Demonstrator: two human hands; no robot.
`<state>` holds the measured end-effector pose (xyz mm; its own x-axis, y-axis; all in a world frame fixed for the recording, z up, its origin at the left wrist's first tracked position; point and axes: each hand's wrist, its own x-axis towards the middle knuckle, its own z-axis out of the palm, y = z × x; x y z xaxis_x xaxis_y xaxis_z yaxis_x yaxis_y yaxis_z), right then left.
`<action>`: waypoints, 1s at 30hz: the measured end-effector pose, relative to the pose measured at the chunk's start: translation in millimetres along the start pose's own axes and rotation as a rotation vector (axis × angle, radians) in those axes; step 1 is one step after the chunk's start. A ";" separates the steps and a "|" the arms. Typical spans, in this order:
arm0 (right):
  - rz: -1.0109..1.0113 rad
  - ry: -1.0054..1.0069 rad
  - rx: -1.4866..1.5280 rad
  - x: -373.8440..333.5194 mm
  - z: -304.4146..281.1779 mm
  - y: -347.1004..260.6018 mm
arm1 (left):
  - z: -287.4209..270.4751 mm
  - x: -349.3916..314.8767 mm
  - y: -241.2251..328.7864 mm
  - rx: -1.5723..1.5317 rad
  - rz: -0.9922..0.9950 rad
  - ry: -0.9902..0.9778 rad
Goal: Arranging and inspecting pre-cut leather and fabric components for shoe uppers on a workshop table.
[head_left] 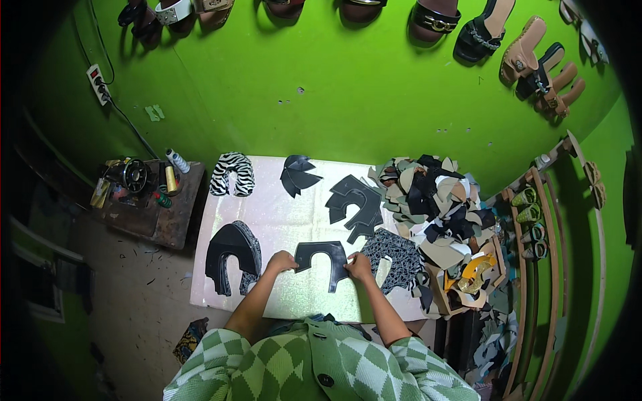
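A black U-shaped leather piece point(319, 249) lies at the near middle of the table, between my two hands. Its left edge is pinched in my left hand point(283, 261), and my right hand point(358, 266) is closed on its right edge. Just right of my right hand is a stack of grey-and-black patterned pieces point(396, 257). To my left stands a stack of U-shaped pieces with a black one on top point(231, 250). Beyond the held piece are several black cut pieces point(354, 204), overlapping each other.
Zebra-striped pieces point(233, 174) and a fan of black pieces point(298, 175) lie at the table's far edge. A big scrap heap point(435, 194) and a box of scraps point(495, 277) fill the right side. At left stands a sewing machine point(130, 177); sandals point(435, 23) hang on the green wall.
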<state>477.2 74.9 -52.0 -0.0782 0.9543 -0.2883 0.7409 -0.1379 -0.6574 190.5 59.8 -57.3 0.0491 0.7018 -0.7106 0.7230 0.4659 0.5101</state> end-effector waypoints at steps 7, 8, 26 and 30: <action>0.027 0.026 -0.214 -3.2 -7.1 -26.5 | -6.5 -11.6 9.0 0.210 -0.072 0.329; 0.014 0.029 -0.210 -0.5 -8.9 -32.5 | -11.8 -11.3 12.8 0.207 -0.078 0.330; -0.510 0.098 -0.158 179.5 11.4 -161.8 | -91.1 105.5 32.6 -0.146 0.517 0.783; -0.517 0.187 -0.185 214.8 23.9 -171.2 | -90.4 108.7 46.6 -0.157 0.498 0.800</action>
<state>317.7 297.2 -18.1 -0.3543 0.9182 0.1769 0.7434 0.3914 -0.5424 167.2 206.5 -67.0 -0.2013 0.9725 0.1175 0.6426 0.0406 0.7651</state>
